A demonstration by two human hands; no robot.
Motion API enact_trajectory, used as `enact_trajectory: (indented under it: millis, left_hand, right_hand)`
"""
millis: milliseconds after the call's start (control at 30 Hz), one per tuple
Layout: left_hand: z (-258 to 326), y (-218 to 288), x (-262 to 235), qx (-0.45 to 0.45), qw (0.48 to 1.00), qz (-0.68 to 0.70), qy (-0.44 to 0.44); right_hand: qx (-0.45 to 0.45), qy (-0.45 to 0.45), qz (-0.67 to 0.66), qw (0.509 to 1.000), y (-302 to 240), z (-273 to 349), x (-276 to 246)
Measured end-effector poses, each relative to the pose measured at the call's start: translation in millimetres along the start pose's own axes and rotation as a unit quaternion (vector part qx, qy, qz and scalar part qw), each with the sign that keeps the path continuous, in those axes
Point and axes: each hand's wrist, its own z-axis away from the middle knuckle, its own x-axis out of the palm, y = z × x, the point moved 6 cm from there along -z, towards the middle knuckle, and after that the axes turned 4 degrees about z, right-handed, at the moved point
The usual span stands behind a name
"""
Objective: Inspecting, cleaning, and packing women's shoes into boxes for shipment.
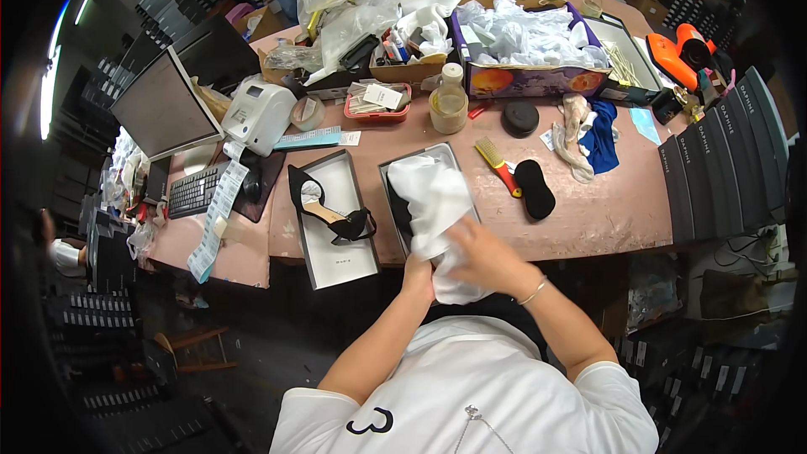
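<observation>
White tissue paper [430,193] lies partly in a grey shoe box [459,158] at the table's front edge, its lower end hanging toward me. Something black shows under its left side, mostly covered. My left hand [418,277] is closed on the paper's lower part. Over the paper's right side is my right hand [487,256], its fingers smeared by motion. Just left, a black heeled shoe [324,212] with an ankle strap rests across the box lid [343,265], white stuffing in its toe.
A yellow-red brush [499,166] and a black pad [534,189] lie right of the box. Behind stand a glue jar [448,109] and a carton of crumpled paper [538,76]. Dark shoe boxes [723,172] line the right; a monitor [166,105] and label printer [259,113] stand left.
</observation>
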Motion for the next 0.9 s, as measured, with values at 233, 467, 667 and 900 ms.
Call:
enact_trajectory:
  millis: [233, 467, 667, 900]
  left_hand:
    - [-62, -6, -29, 0.006, 0.997, -0.073, 0.019]
    - [11, 42, 10, 0.011, 0.992, -0.064, -0.104]
    - [40, 83, 9, 0.076, 0.993, -0.063, -0.061]
    - [47, 85, -6, -0.025, 0.990, 0.029, -0.132]
  right_hand:
    - [0.103, 0.047, -0.172, 0.979, 33, -6, -5]
    - [0.120, 0.183, -0.196, 0.956, 65, -27, -94]
    - [-0.123, -0.035, 0.089, 0.988, -33, -67, 7]
    - [-0.023, -0.311, 0.087, 0.946, -4, -16, 25]
